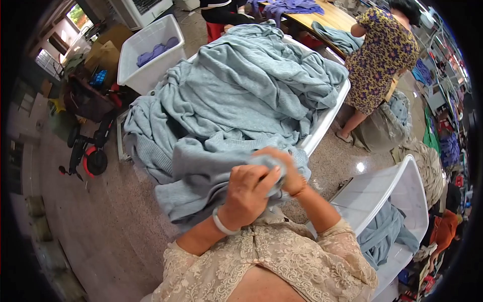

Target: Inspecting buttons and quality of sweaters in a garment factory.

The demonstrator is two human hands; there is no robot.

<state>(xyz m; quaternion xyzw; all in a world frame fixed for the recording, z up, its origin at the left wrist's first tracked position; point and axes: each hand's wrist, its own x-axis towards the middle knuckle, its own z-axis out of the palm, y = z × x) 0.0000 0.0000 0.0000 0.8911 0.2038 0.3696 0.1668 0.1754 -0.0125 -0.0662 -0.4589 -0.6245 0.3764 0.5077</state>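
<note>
A big heap of light blue knitted garments [241, 85] fills a white bin [327, 121] in front of me. One garment [201, 171] hangs over the bin's near end toward my chest. My left hand [247, 196] and my right hand [282, 168] are both closed on a bunched bit of this garment, held up close to me, the hands touching each other. A pale bangle sits on my left wrist.
A second white bin [397, 191] at my right holds a few blue garments [382, 231]. Another white bin [146, 53] stands far left. A person in a patterned dress [377, 55] works at a wooden table [327, 15]. A small cart [88, 146] stands at left.
</note>
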